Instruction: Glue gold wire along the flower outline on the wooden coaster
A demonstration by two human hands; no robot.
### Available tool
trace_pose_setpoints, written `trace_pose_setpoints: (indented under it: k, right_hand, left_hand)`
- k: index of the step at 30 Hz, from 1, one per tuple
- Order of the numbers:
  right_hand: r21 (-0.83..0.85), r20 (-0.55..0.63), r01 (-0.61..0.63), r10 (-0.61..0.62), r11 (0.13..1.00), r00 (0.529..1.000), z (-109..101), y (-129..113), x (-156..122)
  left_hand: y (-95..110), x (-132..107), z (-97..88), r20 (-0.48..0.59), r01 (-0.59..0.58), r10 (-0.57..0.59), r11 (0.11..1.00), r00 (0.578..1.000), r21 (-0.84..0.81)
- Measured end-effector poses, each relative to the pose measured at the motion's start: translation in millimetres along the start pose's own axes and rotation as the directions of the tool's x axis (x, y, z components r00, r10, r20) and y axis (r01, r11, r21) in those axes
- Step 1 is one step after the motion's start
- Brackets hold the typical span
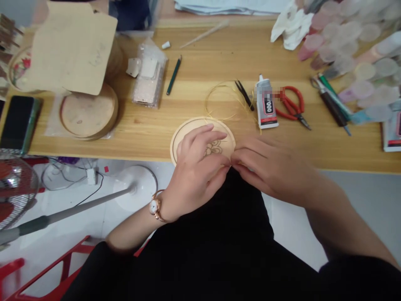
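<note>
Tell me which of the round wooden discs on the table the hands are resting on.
The wooden disc at the table's near edge, bearing a drawn design; the left hand covers it. The other disc lies untouched at left, in plastic.

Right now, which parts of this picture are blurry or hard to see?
Head view: the right hand is motion-smeared; the jars at top right are soft and washed out; the glue tube label is pixelated; the left hand and round wooden disc look sharp.

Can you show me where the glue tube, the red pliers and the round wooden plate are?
glue tube (266, 106), head view, on its label.
red pliers (293, 107), head view, on a red handle.
round wooden plate (188, 129), head view, on its bare left rim.
</note>
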State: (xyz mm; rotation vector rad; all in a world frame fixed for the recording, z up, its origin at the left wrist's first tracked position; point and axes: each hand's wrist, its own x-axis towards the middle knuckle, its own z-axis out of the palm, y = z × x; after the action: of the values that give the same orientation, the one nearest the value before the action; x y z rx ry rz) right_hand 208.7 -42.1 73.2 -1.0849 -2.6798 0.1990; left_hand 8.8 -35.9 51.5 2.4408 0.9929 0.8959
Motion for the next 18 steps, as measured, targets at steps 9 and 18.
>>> trace_pose_setpoints:
  k: [9, 18]
  right_hand:
    - [0.123, -0.087, -0.016, 0.027, 0.992, 0.996, -1.1, -0.3, -8.5]
    - [0.309, -0.225, -0.366, 0.441, 0.878, 0.869, 5.6, 41.8, -32.3]
  left_hand:
    - [6.8, 2.1, 2.5, 0.037, -0.032, 0.032, 0.999, 0.999, -0.002]
    - [-1.0, 7.5, 11.5, 0.035, -0.003, 0.003, 1.000, 0.999, 0.007]
